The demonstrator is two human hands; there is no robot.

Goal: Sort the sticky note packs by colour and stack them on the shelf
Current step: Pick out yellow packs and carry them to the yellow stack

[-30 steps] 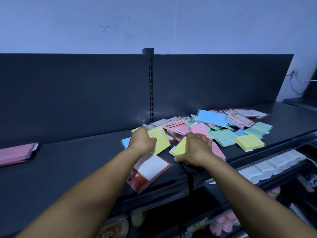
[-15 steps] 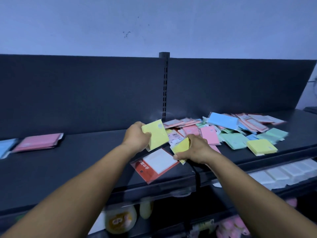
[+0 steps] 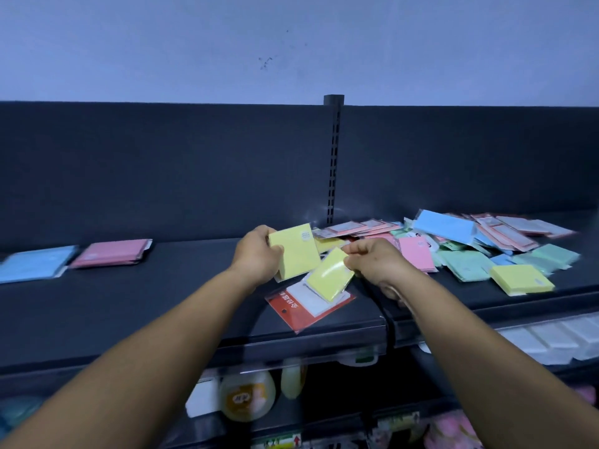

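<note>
My left hand [image 3: 256, 254] grips one yellow pack [image 3: 296, 251], my right hand [image 3: 372, 262] pinches another [image 3: 330, 273]; its slick wrapper could slip onto the red pack [image 3: 301, 307] near the shelf [image 3: 162, 306] edge.

Two bare forearms come into view from the bottom corners, with no sleeves on either one as far up as the edge of the picture. No watch, band or bracelet shows at either wrist. The left hand [image 3: 256, 254] and the right hand [image 3: 377, 262] are both bare, without gloves, and no rings can be made out on the fingers that show. The nails are too blurred to tell anything about.
</note>
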